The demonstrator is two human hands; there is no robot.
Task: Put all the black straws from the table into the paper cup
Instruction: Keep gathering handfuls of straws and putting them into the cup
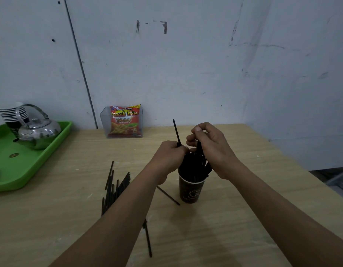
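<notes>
A dark paper cup (190, 191) stands upright on the wooden table, packed with several black straws (193, 164). My left hand (169, 158) grips one black straw (176, 132) that sticks up above the cup's left side. My right hand (209, 147) pinches another straw (199, 149) in the bunch over the cup. A loose pile of black straws (114, 187) lies on the table left of my left forearm. One single straw (168, 195) lies left of the cup, and another (148, 239) lies nearer the front edge.
A green tray (22, 166) at the far left carries a steel kettle (38, 132) and a stack of paper cups (12, 116). A clear box holding a red snack bag (124, 122) stands against the wall. The table's right edge (293, 160) drops off.
</notes>
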